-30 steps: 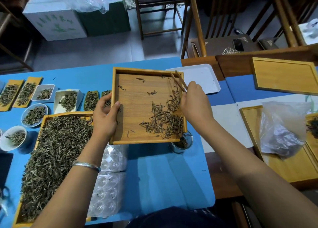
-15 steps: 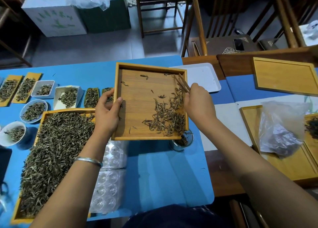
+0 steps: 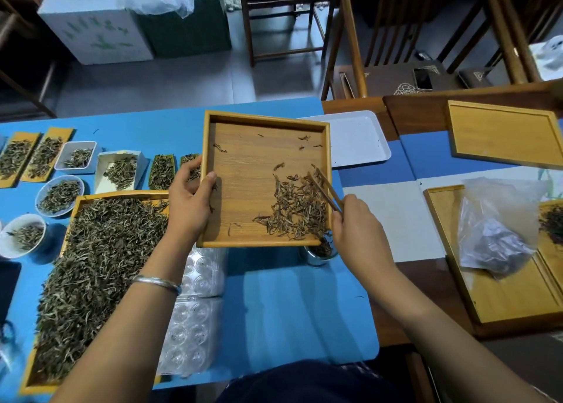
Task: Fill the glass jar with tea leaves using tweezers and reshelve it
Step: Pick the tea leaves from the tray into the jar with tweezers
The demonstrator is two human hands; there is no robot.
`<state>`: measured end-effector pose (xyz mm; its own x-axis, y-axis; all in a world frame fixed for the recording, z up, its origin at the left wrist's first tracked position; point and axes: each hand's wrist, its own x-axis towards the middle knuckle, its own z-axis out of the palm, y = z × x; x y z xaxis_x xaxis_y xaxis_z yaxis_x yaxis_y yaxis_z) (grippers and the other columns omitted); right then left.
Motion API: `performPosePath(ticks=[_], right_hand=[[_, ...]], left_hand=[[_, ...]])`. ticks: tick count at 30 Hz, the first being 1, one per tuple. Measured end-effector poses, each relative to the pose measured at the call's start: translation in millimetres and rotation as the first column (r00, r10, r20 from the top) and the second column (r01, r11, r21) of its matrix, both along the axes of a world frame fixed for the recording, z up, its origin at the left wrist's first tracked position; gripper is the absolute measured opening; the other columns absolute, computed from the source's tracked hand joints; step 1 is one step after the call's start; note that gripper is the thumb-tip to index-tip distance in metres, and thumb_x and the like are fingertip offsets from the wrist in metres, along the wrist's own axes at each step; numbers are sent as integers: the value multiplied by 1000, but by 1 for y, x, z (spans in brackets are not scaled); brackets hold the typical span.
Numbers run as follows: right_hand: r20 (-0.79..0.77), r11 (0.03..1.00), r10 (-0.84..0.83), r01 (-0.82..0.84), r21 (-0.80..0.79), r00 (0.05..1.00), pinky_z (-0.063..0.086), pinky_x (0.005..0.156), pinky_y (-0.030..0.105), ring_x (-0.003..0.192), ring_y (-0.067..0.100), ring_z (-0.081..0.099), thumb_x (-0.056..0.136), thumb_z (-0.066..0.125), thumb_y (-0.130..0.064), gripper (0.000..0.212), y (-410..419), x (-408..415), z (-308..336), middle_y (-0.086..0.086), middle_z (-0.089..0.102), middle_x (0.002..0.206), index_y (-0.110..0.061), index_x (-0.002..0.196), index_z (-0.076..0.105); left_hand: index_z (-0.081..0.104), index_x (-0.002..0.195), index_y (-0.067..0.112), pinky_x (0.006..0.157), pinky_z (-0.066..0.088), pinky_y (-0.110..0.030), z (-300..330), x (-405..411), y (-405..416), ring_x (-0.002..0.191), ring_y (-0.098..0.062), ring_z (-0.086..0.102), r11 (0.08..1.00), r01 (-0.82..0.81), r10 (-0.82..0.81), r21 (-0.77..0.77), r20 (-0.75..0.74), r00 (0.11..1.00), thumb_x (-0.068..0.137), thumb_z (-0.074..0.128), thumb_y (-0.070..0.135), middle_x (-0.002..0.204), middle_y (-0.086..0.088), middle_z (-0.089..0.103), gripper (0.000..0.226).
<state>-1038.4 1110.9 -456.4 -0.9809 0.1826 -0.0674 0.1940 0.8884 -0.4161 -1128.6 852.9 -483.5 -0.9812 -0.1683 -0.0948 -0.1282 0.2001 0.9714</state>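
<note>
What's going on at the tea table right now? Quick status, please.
Left hand grips wooden tray. Right hand pinches tweezers over tea leaves. Glass jar sits under tray corner, mostly hidden.

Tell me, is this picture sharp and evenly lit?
Head view: the square wooden tray, tweezers and both hands are sharp; straight edges bow outward at the frame's sides, wide-angle distortion; soft sheen on the blue mat; the room beyond is dimmer.

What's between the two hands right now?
In the head view, the wooden tray spans between them: left hand grips its left edge, right hand holds tweezers over its tea leaves.
</note>
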Motion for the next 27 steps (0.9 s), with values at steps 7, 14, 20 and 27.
performPosePath(ticks=[7, 14, 20, 27], right_hand=[[37, 1000, 3, -2, -23, 999, 36, 55, 33, 74, 30, 56, 99, 40, -23, 16, -3, 30, -6, 9, 51, 95, -8, 100, 46], [69, 995, 3, 3, -95, 998, 47, 58, 43, 71, 27, 56, 99, 40, -25, 13, -6, 54, -8, 6, 50, 94, -12, 101, 45], [122, 991, -8, 24, -132, 993, 46, 63, 44, 78, 30, 57, 99, 41, -25, 15, -7, 68, -10, 6, 51, 97, -12, 105, 46], [115, 967, -22, 50, -250, 993, 41, 60, 34, 72, 14, 54, 95, 48, -22, 3, 1, 88, -13, -4, 53, 87, -20, 98, 49]], left_hand=[[52, 124, 29, 65, 58, -26, -3, -1, -1, 76, -6, 72, 1000, -11, 11, -18, 8, 1000, 97, 58, 24, 89, 4, 73, 27], [53, 124, 28, 70, 58, -30, -7, -5, -5, 82, -13, 72, 1000, -14, 14, -9, 0, 1000, 97, 60, 24, 96, -4, 73, 29], [54, 119, 34, 77, 57, -36, -5, -7, -5, 87, -16, 71, 1000, -17, 17, -21, -1, 1000, 96, 60, 24, 99, -7, 73, 25], [52, 123, 30, 78, 57, -35, -1, -7, -3, 88, -15, 71, 1000, -10, 10, -2, 13, 1000, 97, 59, 23, 100, -4, 72, 28]])
